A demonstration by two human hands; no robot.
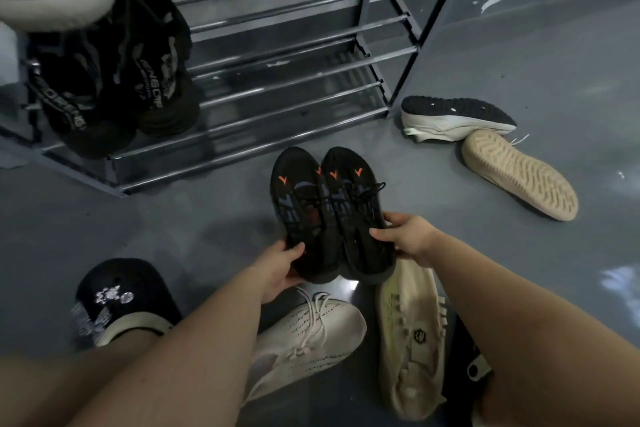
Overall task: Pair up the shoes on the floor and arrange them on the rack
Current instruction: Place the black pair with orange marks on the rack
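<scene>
Both black sneakers w/ orange chevrons (329,211) are up off the floor, side by side, toes pointing to 12 o'clock toward the shoe rack (287,80). The left hand (280,270) curls round the heel end of the left shoe, thumb on top; the right hand (405,236) pinches the outer edge of the right shoe near its collar, fingers wrapped under. So the pair is matched and, by my read, next goes onto the bare bars at 12 o'clock, beside the black strapped sandals (114,80) already parked at 10 o'clock. Risks: each shoe hangs from one end only, so a toe could dip and catch the front rail — or slip between bars, since the shelf is open rods, not a flat deck. The right hand's grip looks light; a twist could drop that shoe onto the cream sneaker (304,333) or the cream slip-on (408,340) lying right below at 6 o'clock. Loose laces may snag a rail too. Still on the floor: an overturned shoe w/ a black sole (457,114) and a tan sole-up shoe (519,173) at 2 o'clock, touching each other. A foot in a black clog (121,298) sits at 8 o'clock.
</scene>
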